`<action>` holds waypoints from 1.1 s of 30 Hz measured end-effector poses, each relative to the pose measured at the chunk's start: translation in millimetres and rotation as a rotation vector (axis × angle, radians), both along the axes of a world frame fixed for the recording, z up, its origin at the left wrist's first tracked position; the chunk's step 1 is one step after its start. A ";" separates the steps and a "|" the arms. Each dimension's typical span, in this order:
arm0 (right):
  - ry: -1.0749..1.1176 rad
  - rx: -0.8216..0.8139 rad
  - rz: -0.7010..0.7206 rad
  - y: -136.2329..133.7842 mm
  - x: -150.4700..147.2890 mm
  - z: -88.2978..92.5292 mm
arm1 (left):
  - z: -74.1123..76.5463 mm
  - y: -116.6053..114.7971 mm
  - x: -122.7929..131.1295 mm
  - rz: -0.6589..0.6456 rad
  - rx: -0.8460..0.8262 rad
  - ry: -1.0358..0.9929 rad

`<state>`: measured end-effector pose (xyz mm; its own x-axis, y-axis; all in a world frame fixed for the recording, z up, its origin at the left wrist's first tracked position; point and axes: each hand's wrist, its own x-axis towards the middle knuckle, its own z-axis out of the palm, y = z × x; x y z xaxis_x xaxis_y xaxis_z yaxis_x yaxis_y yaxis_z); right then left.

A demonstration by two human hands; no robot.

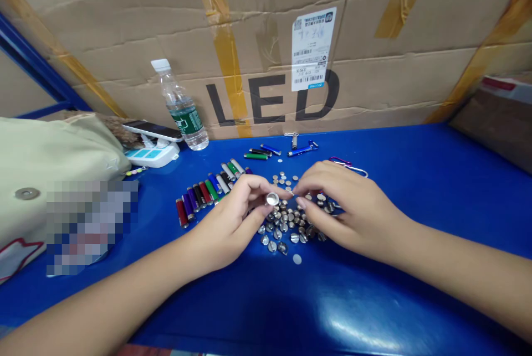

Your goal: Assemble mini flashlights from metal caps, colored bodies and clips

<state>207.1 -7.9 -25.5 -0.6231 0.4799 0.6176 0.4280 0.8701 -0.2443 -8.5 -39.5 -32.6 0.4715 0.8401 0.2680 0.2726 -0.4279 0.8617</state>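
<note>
My left hand (241, 215) is closed, thumb and fingers pinching a small silver metal tube (272, 199) whose round open end faces me. Its index finger stretches toward my right hand (341, 206), which has thumb and fingertips drawn together in a pinch. Whatever lies between those right fingertips is too small to make out. Beneath both hands spreads a pile of small silver metal caps (284, 217), partly hidden by my right hand. Just behind the pile are several button cells (282, 181). To the left, colourful mini torch tubes (201, 194) lie in a slanting row.
Behind the blue table (266, 300) stands a large cardboard box (166, 18). A water bottle (185, 109), a power strip (153, 154) with a phone (153, 130) and a pale bag (54, 156) are left. Clipped torches (302, 149) and carabiners (349, 166) lie farther back.
</note>
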 end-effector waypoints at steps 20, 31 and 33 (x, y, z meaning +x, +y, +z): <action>-0.393 -0.171 -0.206 25.0 3.2 -6.0 | 2.3 3.0 -1.0 0.098 0.123 0.283; 0.093 0.037 0.064 -4.7 -4.6 12.1 | 4.5 0.6 -1.9 0.092 0.197 0.353; 0.097 0.042 0.060 -5.0 -5.4 9.4 | 4.3 0.0 -2.1 0.087 0.195 0.346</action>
<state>201.7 -12.9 -16.1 -0.5864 0.4155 0.6954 0.3508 0.9040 -0.2444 -10.6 -39.5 -28.3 0.4911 0.8301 0.2642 0.5748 -0.5366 0.6178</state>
